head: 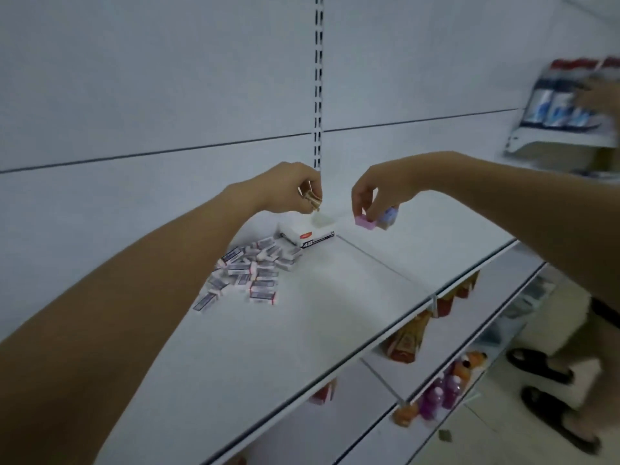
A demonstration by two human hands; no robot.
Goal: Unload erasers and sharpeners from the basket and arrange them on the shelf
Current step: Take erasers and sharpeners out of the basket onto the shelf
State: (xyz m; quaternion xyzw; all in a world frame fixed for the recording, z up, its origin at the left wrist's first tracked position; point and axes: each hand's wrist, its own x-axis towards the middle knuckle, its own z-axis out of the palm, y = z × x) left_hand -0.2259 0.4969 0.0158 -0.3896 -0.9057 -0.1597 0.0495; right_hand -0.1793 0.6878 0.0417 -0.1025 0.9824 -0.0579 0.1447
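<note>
placing: left hand [295, 191] pinches gold pieces [311, 199], right hand [379, 193] grips pink eraser [365, 223]; next, probably lowering them at eraser pile's [250, 270] 2 o'clock.

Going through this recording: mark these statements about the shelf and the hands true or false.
1. The right hand pinches a pink block. True.
2. The pile of small erasers lies on the floor. False: it lies on the shelf.
3. The white box lies on the same shelf as the pile. True.
4. The left hand holds nothing. False: its fingers grip small gold-coloured pieces.
</note>
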